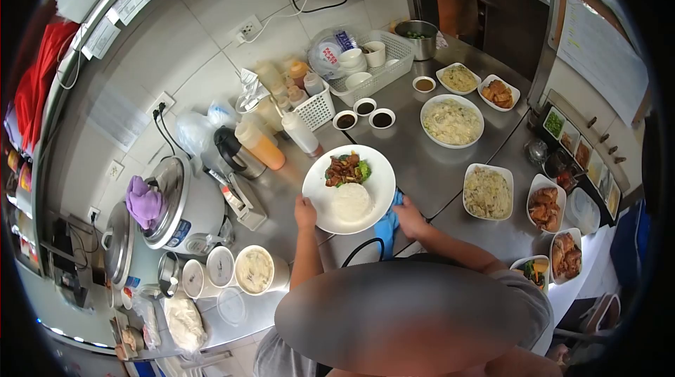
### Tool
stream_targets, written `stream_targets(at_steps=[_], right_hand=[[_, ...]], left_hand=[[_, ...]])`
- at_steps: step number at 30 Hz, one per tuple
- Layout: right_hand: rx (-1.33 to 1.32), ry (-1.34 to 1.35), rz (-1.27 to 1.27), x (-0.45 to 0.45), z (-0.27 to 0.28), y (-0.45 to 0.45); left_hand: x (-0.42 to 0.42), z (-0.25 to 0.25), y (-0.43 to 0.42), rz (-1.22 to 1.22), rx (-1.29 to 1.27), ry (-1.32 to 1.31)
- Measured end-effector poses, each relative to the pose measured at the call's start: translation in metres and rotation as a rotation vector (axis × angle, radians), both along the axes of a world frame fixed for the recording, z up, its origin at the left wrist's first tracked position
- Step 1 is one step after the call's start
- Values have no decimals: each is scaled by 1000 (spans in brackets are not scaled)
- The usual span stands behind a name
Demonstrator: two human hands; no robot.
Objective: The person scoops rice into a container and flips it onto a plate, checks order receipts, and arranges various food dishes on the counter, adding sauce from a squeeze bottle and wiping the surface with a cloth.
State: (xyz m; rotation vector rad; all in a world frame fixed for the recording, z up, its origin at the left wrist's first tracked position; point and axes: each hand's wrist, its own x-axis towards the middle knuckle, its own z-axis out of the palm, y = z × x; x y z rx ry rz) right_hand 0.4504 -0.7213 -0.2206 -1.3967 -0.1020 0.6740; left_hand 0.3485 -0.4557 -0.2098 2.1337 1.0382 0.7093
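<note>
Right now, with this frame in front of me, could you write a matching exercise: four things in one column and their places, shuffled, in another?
1. Purple cloth
2. Left hand
3. Rice mound
4. Blue cloth

A. On the white plate
B. At the right hand
C. On a metal lid
D. At the plate's left rim

Pairs: 1-C, 2-D, 3-A, 4-B

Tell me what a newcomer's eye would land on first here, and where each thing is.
First, near the centre, the round white plate with its domed white rice and glossy brown meat; the left hand holds its rim, while the right hand holds a bright blue cloth beside it. Next, the bunched purple cloth atop a silver metal lid at left, then the red fabric near the upper left edge.
</note>
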Motion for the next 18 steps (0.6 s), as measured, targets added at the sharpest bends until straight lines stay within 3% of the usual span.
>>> stream_targets(at_steps=[1,4,7,10,13,16,18], right_hand=[[75,-182,-104,5,-7,0],[-452,-584,27,24,-2,-15],[-580,-815,-99,33,14,-26],[-518,-896,-142,32,26,-34],[-687,-993,155,18,31,-40],[-761,-1275,300,10,16,-49],[-759,-1287,288,12,13,-49]], left_hand=[[-1,6,-3,0,-17,8],[-1,19,-10,5,-32,5],[-1,15,-12,20,9,-18],[0,15,-10,29,3,-19],[-1,15,-11,15,-31,-59],[-1,3,-3,20,-14,-53],[0,-4,1,42,14,-78]])
